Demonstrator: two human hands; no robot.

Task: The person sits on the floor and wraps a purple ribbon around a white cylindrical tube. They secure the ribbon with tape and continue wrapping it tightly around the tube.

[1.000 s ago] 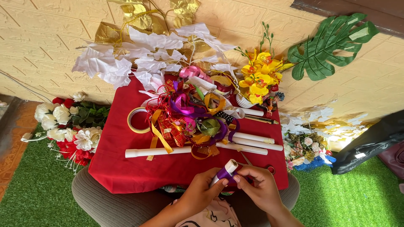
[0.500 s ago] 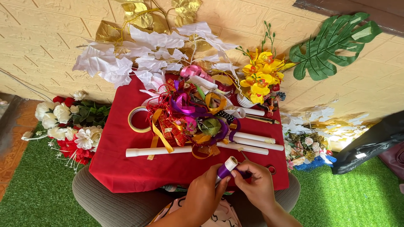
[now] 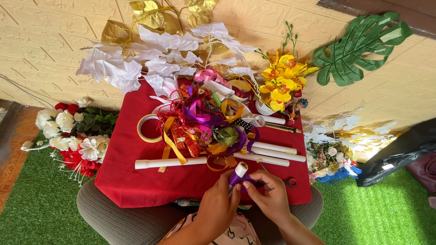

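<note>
My left hand (image 3: pixel 218 208) grips a small spool of purple ribbon (image 3: pixel 237 174) with a white core, held upright over the near edge of the red cloth (image 3: pixel 131 181). My right hand (image 3: pixel 270 197) pinches the ribbon's loose end just right of the spool. Both hands meet in front of a heap of coloured ribbons (image 3: pixel 206 127). A long white tube (image 3: pixel 170 163) lies across the cloth just beyond my hands.
A tape roll (image 3: pixel 148 128) lies left of the ribbons. More white tubes (image 3: pixel 274 152) and scissors (image 3: pixel 286 182) lie at the right. White and gold leaves (image 3: pixel 154 45), yellow flowers (image 3: pixel 281 84), a green leaf (image 3: pixel 359 47) and a red-and-white bouquet (image 3: pixel 72 136) surround the cloth on the green turf.
The spool has risen slightly and turned more upright between my hands. My right hand has closed in on the ribbon's end.
</note>
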